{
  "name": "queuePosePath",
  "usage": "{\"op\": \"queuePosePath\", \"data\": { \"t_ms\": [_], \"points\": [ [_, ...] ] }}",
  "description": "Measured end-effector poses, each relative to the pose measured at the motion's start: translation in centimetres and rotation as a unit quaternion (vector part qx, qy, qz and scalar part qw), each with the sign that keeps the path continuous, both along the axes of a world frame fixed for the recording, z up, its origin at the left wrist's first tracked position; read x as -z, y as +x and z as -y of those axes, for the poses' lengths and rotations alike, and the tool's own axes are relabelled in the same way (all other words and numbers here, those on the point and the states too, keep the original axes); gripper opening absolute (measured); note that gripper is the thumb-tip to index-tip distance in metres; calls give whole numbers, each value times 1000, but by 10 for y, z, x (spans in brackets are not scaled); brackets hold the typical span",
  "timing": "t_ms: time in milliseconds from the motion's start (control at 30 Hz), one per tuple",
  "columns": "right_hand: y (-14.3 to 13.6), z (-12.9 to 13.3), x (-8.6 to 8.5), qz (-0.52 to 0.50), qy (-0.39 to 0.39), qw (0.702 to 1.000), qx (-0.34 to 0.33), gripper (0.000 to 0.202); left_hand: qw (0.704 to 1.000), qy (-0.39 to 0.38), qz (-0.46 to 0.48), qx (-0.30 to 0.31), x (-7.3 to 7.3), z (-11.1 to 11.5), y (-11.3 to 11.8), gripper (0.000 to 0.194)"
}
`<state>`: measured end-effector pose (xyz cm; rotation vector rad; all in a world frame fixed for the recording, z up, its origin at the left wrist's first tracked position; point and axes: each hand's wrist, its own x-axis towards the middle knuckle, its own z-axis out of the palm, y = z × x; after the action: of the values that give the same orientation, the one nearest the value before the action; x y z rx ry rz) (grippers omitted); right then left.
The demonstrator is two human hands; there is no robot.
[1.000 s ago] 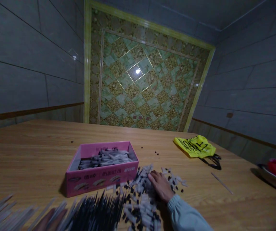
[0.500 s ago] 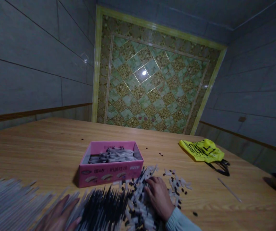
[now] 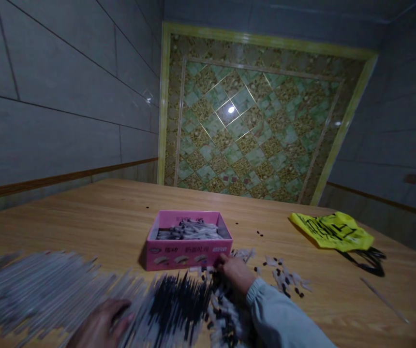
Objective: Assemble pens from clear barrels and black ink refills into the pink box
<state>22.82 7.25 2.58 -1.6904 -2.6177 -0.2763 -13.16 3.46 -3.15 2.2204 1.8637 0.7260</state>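
At the lower left, my left hand (image 3: 102, 321) rests on a spread of thin translucent tubes (image 3: 55, 285), its thumb and forefinger curved but apart. To its right lies a bundle of dark-tipped pen refills (image 3: 181, 299). My right hand (image 3: 237, 273) is at the front right corner of a pink box (image 3: 189, 253), over a heap of small white and black plastic pieces (image 3: 224, 314). Its fingers are curled together, and whatever they pinch is hidden. Inside the box is a pile of grey-white pen parts (image 3: 193, 229) with dark ends.
A yellow bag (image 3: 331, 231) with black print and black straps lies at the right. One thin tube (image 3: 384, 299) is on the wooden table (image 3: 102, 217) nearer the right edge. More small pieces (image 3: 286, 278) are scattered right of my sleeve. Tiled walls enclose the table.
My right hand has moved from the heap of small pieces to the box's front corner. My left hand's fingers have drawn in over the tubes. The view has shifted left.
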Motion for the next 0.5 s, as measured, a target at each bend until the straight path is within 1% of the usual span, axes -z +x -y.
{"op": "queuePosePath", "data": {
  "t_ms": [67,167,233,333,433,500],
  "points": [
    [-1,0,1,11,-3,1000,-21,19,1000,-24,14,2,-12,5,2,33],
    [-2,2,2,14,0,999,-43,18,999,-33,26,12,-19,12,7,29],
    [-4,5,-1,6,6,999,-52,17,999,-40,25,9,-19,14,9,30],
    [-10,13,-11,-22,21,998,-63,18,998,-53,27,2,-14,15,10,35],
    [-25,30,-22,-59,44,995,-74,20,998,-44,31,-8,-11,13,8,35],
    [-41,45,-23,-80,52,992,-83,20,999,-34,29,-13,-11,11,6,33]
  ]
}}
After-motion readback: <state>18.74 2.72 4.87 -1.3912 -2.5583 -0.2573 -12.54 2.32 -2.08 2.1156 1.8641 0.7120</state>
